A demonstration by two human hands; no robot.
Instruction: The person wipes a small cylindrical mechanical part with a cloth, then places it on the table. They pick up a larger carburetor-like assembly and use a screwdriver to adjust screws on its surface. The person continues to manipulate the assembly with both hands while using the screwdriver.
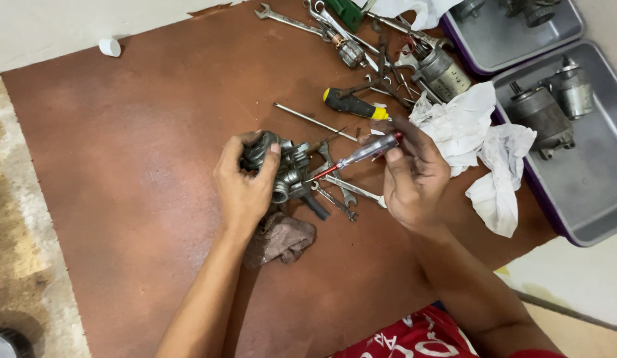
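Note:
My left hand [244,182] grips a grey metal carburetor-like part [288,171] just above the brown mat [136,166]. My right hand [408,176] holds a small screwdriver with a clear handle and red shaft [361,154]. Its tip points left and touches the metal part. Under the part lie a few small spanners [345,192]. A brown rag [282,237] lies just below my left hand.
A yellow-and-black screwdriver [353,105], a thin metal rod [312,120], wrenches [288,21] and a small motor [444,71] lie at the mat's far side. White crumpled cloth [481,146] sits to the right. Two grey trays [587,172] hold motor parts. A white cap [110,47] lies far left.

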